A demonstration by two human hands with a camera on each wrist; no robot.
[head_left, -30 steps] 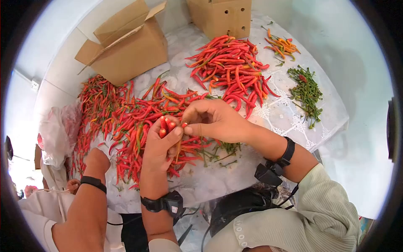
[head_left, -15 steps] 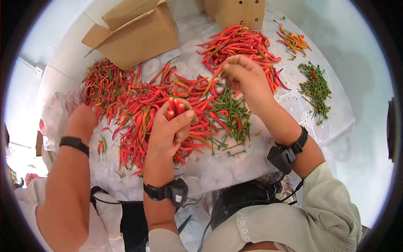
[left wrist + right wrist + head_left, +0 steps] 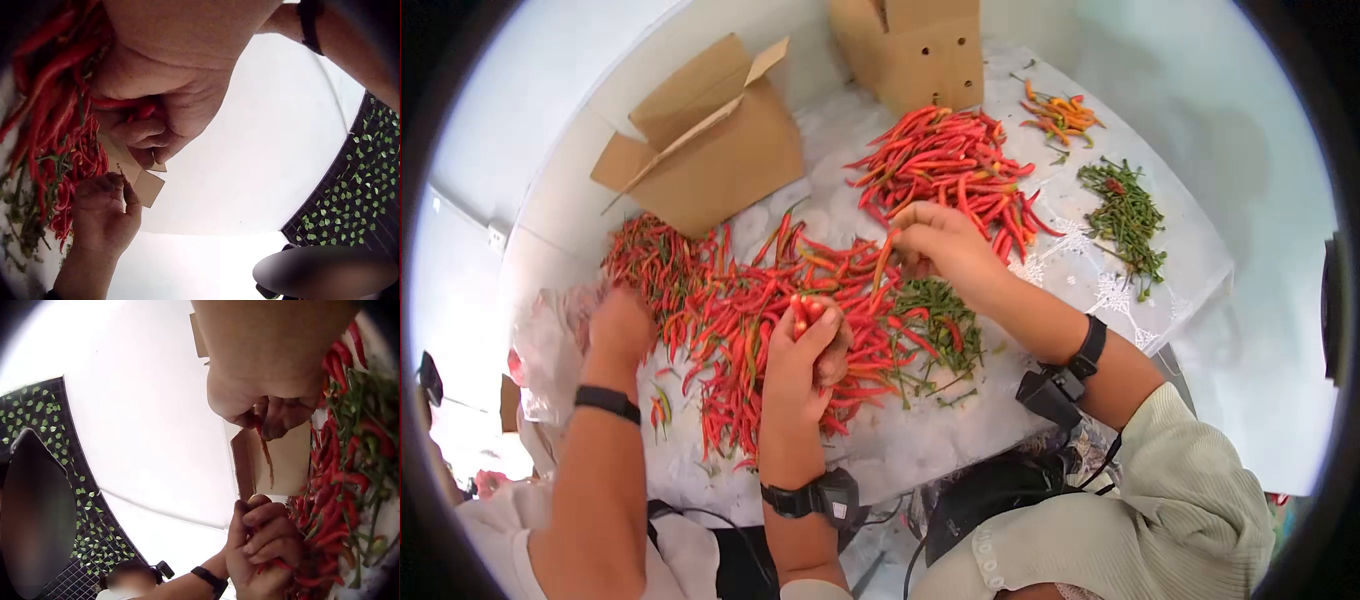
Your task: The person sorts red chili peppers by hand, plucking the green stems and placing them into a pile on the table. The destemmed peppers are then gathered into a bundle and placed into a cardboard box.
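Peppers, red and stemless, are gripped in the left hand (image 3: 802, 365), fingers curled round them; the right hand (image 3: 945, 245) pinches one orange-red pepper (image 3: 883, 262) above the loose red pile (image 3: 735, 345), near green stems (image 3: 945, 330).

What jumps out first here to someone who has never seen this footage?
Red chillies: a loose spread across the middle of the table, and a denser heap beyond the right hand, which pinches one orange-red chilli. Next, the left hand, gripping a few red chillies upright in front of the spread. Then the bright green stem pile on the table's right side.
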